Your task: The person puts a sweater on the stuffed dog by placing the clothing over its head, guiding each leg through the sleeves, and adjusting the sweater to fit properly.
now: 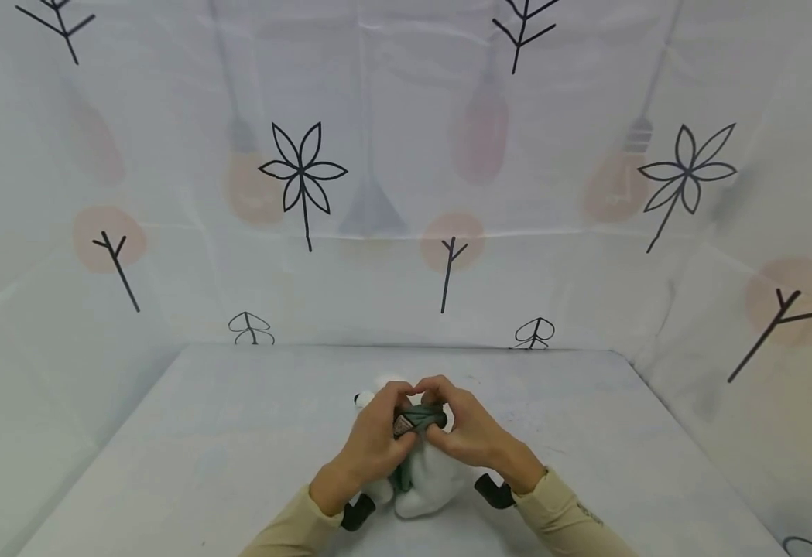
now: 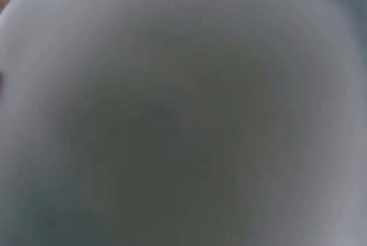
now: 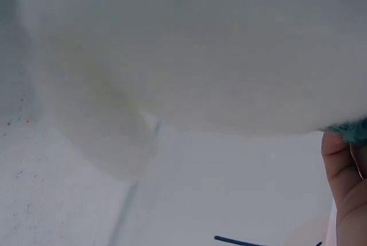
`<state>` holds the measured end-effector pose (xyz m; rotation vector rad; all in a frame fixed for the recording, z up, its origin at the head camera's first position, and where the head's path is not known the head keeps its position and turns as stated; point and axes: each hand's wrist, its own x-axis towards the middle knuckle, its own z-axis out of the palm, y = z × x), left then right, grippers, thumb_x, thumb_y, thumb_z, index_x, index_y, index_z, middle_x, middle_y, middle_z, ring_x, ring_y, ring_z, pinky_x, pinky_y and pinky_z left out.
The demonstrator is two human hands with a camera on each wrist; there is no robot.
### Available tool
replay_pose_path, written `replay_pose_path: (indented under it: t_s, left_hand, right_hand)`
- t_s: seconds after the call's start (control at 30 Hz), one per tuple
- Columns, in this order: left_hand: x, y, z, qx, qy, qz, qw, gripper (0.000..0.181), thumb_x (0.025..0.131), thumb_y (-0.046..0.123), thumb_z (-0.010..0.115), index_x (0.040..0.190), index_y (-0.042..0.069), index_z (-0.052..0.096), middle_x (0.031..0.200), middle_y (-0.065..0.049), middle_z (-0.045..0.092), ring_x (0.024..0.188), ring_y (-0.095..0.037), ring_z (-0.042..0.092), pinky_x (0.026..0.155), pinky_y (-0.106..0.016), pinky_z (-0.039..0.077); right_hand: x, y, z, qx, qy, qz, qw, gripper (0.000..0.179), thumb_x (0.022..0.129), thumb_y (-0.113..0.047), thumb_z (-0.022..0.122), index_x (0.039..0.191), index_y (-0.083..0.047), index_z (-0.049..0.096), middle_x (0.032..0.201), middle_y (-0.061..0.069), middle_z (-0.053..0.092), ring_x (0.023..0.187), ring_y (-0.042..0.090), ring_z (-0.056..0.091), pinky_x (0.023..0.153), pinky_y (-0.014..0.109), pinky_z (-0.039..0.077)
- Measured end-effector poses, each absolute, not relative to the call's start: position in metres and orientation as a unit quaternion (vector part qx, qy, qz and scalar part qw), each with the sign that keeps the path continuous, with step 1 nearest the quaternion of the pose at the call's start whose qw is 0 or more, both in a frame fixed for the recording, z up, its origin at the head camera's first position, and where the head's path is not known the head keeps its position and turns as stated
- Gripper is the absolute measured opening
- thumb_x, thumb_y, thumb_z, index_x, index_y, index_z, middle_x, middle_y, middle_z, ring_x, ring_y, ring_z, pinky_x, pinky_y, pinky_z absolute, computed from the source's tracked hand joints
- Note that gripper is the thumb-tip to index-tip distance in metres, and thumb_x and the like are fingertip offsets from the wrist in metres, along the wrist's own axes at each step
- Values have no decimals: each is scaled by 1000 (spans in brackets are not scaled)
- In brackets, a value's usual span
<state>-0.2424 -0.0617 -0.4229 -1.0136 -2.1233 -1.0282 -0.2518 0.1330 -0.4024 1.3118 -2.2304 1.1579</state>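
Observation:
A white plush toy lies on the table between the person's hands, its far end partly hidden behind them. Round it runs a green scarf with a small patterned patch. The left hand grips the scarf from the left, fingers curled over its far side and thumb in front. From the right, the right hand holds the same scarf between curled fingers and thumb. In the right wrist view, fingertips pinch teal fabric under the white plush. Blurred pale plush fills the left wrist view.
A white-covered table lies under the toy. White cloth walls printed with plants and lamps stand behind and at both sides. Black wrist devices show below the hands.

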Motion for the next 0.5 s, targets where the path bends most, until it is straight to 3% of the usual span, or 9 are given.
replay_pose_path:
  t_s: [0.17, 0.33, 0.5]
  left_hand:
    - [-244, -64, -422, -345, -807, -347, 330, 56, 64, -7, 70, 115, 5, 51, 90, 0, 56, 76, -10, 50, 65, -25, 45]
    - [-242, -66, -418, -369, -811, -341, 300, 50, 72, 11, 72, 118, 5, 54, 100, -2, 59, 82, -12, 53, 69, -26, 46]
    - [-239, -64, -414, -372, -812, -355, 278, 42, 80, 18, 74, 115, 4, 57, 103, -5, 61, 86, -16, 57, 74, -29, 48]
  right_hand:
    - [-255, 135, -404, 455, -782, 397, 156, 44, 81, 0, 64, 121, -12, 51, 92, -7, 61, 82, 5, 59, 78, 32, 48]
    - [-259, 138, -405, 415, -796, 404, 176, 16, 95, -8, 57, 107, -16, 62, 91, -8, 65, 78, 6, 58, 68, 29, 49]
    - [-261, 142, -401, 395, -811, 402, 159, 13, 95, -10, 60, 98, -20, 67, 87, -12, 65, 71, 5, 54, 60, 28, 47]
